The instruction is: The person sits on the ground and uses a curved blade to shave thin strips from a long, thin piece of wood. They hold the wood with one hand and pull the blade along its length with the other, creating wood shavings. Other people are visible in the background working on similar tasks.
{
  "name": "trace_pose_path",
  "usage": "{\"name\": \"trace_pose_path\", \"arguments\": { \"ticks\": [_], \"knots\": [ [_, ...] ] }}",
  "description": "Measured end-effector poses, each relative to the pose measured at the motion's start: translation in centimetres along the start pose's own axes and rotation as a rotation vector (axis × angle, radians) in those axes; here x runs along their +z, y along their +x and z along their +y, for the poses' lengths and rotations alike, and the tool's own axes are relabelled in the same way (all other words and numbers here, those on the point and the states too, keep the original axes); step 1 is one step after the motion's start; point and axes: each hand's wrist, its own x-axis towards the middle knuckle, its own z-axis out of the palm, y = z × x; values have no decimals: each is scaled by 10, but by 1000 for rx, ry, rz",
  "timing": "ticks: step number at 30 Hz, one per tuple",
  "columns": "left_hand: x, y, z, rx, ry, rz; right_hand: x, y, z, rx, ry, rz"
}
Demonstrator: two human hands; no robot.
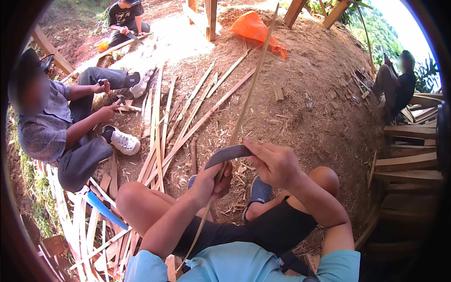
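A long, thin wooden strip (248,102) runs from the top of the view down past my lap. My left hand (209,184) is closed round its lower part, in front of my knees. Across the strip lies a dark curved knife blade (228,154), one end by my left hand. Fingers of my right hand (277,162) are closed on the blade's other end. No handle of this knife can be made out. Whether the blade's edge touches the strip is hard to see.
Cut wooden strips (162,127) lie across the ground on the left, with a blue saw-like tool (104,209) among them. A seated person (47,127) works close by on the left. Farther off are two more people, an orange bag (251,27) and stacked timber (408,162).
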Motion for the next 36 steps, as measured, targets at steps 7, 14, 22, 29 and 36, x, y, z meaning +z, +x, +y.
{"name": "trace_pose_path", "arguments": {
  "ticks": [7, 14, 22, 29, 36],
  "knots": [
    [8, 3, 0, 50, 92, 77, 3, -2, -2, -37, -33, 49],
    [2, 3, -17, 126, 131, 35, -2, 4, 6, -10, 6, 184],
    [3, 5, -18, 147, 176, 45, -4, 0, 3, 7, 23, 156],
    [6, 8, -24, 163, 186, 61, -12, 3, 16, 166, 85, 202],
    [13, 7, -22, 177, 325, 210, -14, 8, 13, 145, -22, 128]
  ]
}}
